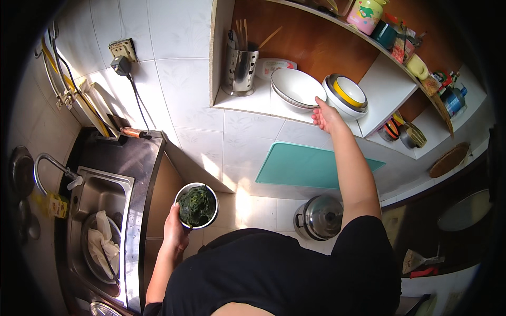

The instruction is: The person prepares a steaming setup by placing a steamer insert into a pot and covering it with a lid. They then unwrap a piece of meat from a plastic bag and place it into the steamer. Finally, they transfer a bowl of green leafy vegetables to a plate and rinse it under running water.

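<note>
My left hand (175, 231) grips the side of a white bowl (216, 204), held out over the floor beside the counter. A clump of dark green cooked-looking leaves (196, 206) fills it. My right hand (327, 117) reaches up to the wall shelf. Its thumb lies over the rim of a wide white bowl (297, 85) and the fingers curl below, closed on the edge. Another bowl shows under that one. To the right stands a stack of nested bowls (350, 92), the inner one yellow-banded.
A perforated metal utensil holder (240, 71) with chopsticks stands left on the shelf (253, 104). A teal board (300, 164) leans below it. On the floor sits a lidded metal pot (319, 217). At left is a sink (128, 197) holding a basin with cloth.
</note>
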Motion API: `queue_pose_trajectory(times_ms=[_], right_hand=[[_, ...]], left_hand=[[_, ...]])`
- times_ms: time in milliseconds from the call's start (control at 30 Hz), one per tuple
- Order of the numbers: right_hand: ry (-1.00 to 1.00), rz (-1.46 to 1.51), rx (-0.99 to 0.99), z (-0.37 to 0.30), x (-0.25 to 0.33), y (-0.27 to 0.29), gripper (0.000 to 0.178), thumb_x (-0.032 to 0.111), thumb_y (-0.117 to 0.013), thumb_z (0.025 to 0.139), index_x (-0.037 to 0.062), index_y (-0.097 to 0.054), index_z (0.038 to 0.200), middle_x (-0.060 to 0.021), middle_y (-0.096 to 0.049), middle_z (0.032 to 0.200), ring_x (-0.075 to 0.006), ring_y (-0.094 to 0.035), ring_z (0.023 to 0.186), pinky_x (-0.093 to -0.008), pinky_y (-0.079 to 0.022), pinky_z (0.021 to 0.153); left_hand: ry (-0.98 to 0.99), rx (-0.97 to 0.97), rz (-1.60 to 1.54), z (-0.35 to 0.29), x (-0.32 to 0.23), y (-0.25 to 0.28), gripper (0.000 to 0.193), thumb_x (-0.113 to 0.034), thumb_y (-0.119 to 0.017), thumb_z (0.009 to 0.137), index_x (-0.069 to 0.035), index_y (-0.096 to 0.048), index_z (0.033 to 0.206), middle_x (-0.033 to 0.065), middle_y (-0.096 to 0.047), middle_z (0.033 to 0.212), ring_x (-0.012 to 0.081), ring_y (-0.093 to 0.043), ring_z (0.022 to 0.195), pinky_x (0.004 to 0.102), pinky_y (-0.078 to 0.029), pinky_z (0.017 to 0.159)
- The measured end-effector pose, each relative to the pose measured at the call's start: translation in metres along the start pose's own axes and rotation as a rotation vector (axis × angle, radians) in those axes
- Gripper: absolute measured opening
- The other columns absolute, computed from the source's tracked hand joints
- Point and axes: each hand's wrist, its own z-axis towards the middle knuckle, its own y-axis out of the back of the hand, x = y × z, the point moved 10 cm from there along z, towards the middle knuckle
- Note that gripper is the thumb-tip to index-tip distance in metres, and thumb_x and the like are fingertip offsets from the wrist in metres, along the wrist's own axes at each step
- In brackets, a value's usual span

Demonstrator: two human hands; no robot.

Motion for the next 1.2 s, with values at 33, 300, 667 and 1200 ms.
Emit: queue_pose_trajectory(times_ms=[33, 300, 667, 1200], right_hand=[[-0.032, -0.049, 0.026, 0.009, -0.001, 0.003, 0.046, 0.051, -0.053, 0.076, 0.0065, -0.045, 0.082, -0.0034, -0.051, 0.060, -0.0118, -0.048, 0.046, -0.0207, -0.029, 0.035], [-0.099, 0.156, 0.108, 0.050, -0.006, 0.007, 0.017, 0.021, -0.050, 0.073, 0.0120, -0.041, 0.062, -0.0061, -0.053, 0.057, -0.0148, -0.049, 0.046, -0.0226, -0.030, 0.035], [0.306, 0.328, 0.136, 0.004, 0.040, 0.030, 0.022, 0.019, -0.054, 0.070, 0.0050, -0.051, 0.087, -0.0076, -0.058, 0.068, -0.0140, -0.052, 0.053, -0.0226, -0.034, 0.039], [-0.004, 0.098, 1.001, -0.133, -0.078, -0.384, 0.021, 0.014, -0.047, 0.074, -0.0032, -0.052, 0.086, -0.0141, -0.058, 0.070, -0.0234, -0.055, 0.048, -0.0317, -0.043, 0.038]], left_hand=[[0.015, 0.003, -0.003, 0.002, 0.004, -0.009, 0.037, -0.028, -0.036, 0.089, -0.006, -0.040, 0.118, 0.0084, -0.052, 0.105, 0.0174, -0.055, 0.089, 0.0318, -0.048, 0.072], [-0.067, -0.064, -0.014, -0.006, 0.006, -0.023, 0.034, -0.027, -0.033, 0.090, -0.008, -0.041, 0.117, 0.0058, -0.053, 0.100, 0.0141, -0.056, 0.082, 0.0303, -0.050, 0.063], [-0.207, -0.262, -0.137, -0.028, 0.001, 0.028, 0.030, -0.028, -0.033, 0.090, -0.009, -0.044, 0.109, 0.0047, -0.054, 0.085, 0.0136, -0.055, 0.065, 0.0284, -0.046, 0.051], [-0.385, -0.584, -0.394, -0.103, 0.006, 0.137, 0.032, -0.024, -0.030, 0.090, -0.006, -0.042, 0.113, 0.0089, -0.054, 0.096, 0.0168, -0.055, 0.081, 0.0301, -0.048, 0.064]])
